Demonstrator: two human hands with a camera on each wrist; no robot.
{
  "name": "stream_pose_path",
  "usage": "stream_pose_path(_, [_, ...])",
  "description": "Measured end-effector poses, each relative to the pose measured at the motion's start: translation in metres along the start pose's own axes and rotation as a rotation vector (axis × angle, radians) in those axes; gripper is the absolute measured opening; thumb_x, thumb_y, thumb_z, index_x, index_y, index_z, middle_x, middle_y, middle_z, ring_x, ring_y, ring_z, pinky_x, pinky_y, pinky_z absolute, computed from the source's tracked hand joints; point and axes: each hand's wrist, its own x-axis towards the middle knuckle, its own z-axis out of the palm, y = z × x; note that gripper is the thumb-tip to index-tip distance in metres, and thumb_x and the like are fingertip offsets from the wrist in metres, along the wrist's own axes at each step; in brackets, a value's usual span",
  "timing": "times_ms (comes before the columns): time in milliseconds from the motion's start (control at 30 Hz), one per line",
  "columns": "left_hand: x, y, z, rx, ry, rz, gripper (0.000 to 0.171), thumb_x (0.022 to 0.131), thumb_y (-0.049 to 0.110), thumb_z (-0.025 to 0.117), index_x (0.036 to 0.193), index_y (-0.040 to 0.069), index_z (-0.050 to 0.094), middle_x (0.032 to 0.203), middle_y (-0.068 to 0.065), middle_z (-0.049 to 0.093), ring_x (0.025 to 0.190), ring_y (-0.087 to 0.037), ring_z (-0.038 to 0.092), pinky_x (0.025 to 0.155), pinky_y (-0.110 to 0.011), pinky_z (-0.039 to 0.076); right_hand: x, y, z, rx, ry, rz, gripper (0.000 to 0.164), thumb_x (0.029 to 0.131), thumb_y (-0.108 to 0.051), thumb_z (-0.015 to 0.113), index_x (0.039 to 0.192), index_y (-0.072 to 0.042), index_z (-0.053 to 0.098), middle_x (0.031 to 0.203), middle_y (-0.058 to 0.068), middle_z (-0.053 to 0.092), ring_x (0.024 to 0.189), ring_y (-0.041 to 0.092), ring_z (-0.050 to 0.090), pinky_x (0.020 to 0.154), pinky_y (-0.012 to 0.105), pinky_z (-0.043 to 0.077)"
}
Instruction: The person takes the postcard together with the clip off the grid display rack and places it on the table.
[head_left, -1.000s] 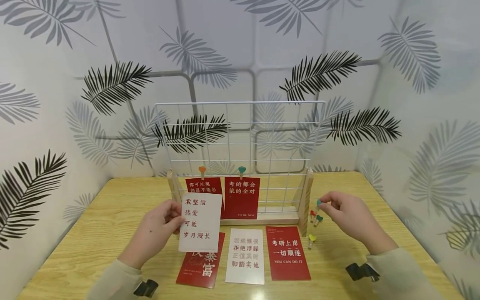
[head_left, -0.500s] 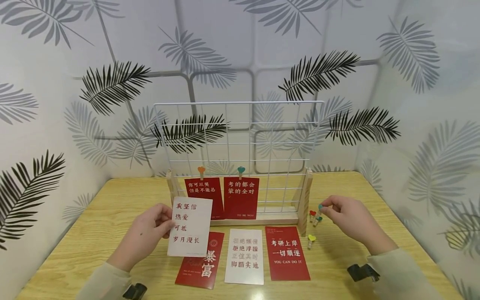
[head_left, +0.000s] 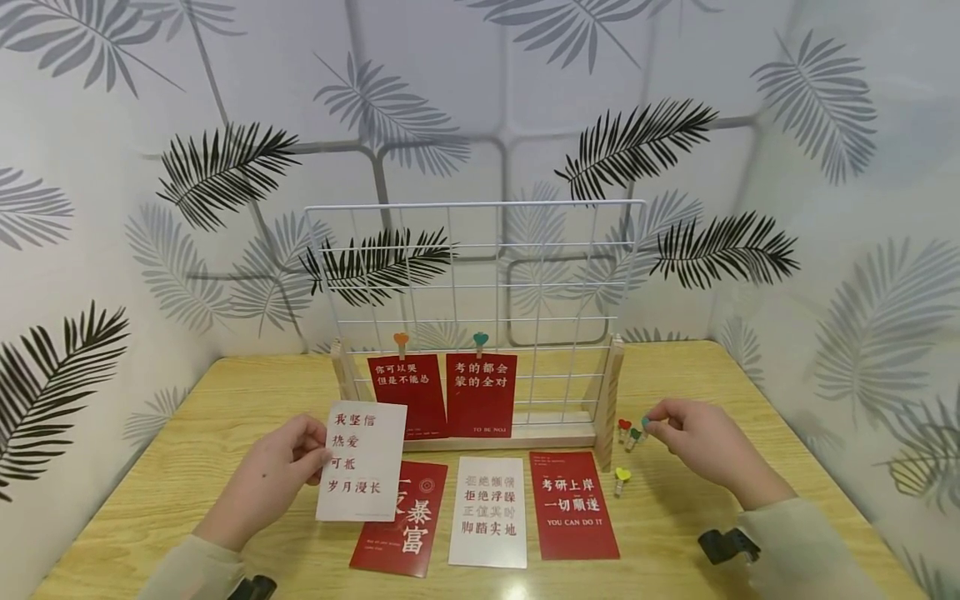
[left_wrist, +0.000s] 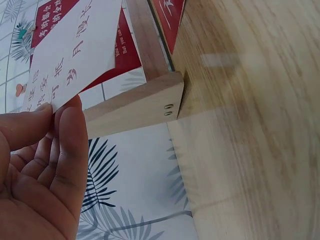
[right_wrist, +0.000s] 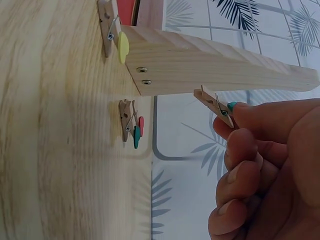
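My left hand (head_left: 278,472) pinches the left edge of a white card (head_left: 362,467) with dark red writing, thumb on its front. The card hangs in front of the grid rack and overlaps a red card (head_left: 412,533) on the table. My right hand (head_left: 701,442) pinches a small wooden clothespin (right_wrist: 209,106) with a teal heart between thumb and forefinger, raised beside the rack's right foot. Below it on the table lie clothespins with a red heart (head_left: 624,425), a green heart (head_left: 635,435) and a yellow heart (head_left: 622,475).
A white wire grid (head_left: 480,286) stands on wooden feet (head_left: 609,400). Two red cards (head_left: 480,408) hang low on it from an orange-heart clothespin (head_left: 402,342) and a teal-heart clothespin (head_left: 480,340). Another white card (head_left: 489,550) and a red card (head_left: 574,542) lie in front.
My left hand has drawn the white card left and downward, uncovering more of the red cards behind and below. My right hand has shifted slightly right and down with the clothespin.
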Motion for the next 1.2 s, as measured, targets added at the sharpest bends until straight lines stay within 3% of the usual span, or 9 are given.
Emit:
stream_pose_path(567, [-0.002, -0.018, -0.007, 0.02, -0.007, -0.039, 0.007, 0.101, 0.006, 0.062, 0.107, 0.005, 0.058, 0.089, -0.006, 0.062, 0.079, -0.019, 0.063, 0.069, -0.031, 0.057, 0.001, 0.015, 0.009, -0.003, -0.047, 0.011, 0.015, 0.099, -0.019, 0.064, 0.104, -0.009, 0.073, 0.07, 0.0, 0.057, 0.062, 0.018, 0.052, 0.055, 0.035, 0.043])
stream_pose_path(1200, [-0.001, -0.04, -0.018, 0.051, -0.036, -0.077, 0.007, 0.1, 0.005, 0.06, 0.107, 0.004, 0.058, 0.086, -0.005, 0.062, 0.076, -0.019, 0.062, 0.067, -0.033, 0.057, 0.002, 0.031, 0.019, -0.064, -0.045, 0.002, 0.012, 0.098, -0.02, 0.066, 0.102, -0.012, 0.073, 0.071, -0.002, 0.053, 0.065, 0.018, 0.046, 0.059, 0.035, 0.039])
